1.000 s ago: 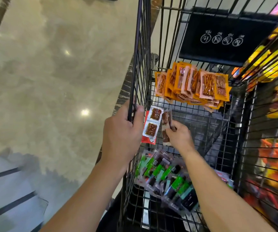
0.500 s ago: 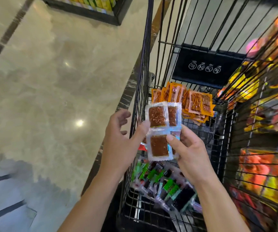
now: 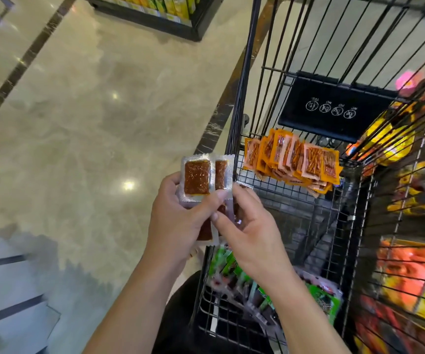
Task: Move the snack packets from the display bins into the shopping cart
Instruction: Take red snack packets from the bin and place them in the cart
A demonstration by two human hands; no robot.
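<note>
Far left we log a polished stone floor (image 3: 78, 123) with dark inlay strips and, at its far edge, a low black shelf (image 3: 196, 24) of yellow and green cartons. Centre: the left hand (image 3: 178, 221) grips a small stack of clear snack packets (image 3: 197, 181) with brown filling, thumb pressed across the front and fingers curled round the left edge. The right hand (image 3: 252, 233) meets it from the right, thumb and forefinger pinched on the same stack's lower right part. The stack is held up at the shopping cart's (image 3: 240, 85) left wire wall, seen mostly left of the wires and not down in the basket. Inside the cart there are orange packets (image 3: 293, 159) fanned on a raised grid at the far end, green packets (image 3: 232, 272) on the near bottom, and a black warning panel (image 3: 334, 111) on the far wall. Right of the cart are display bins (image 3: 410, 277) of orange and yellow bags, which are blurred.
</note>
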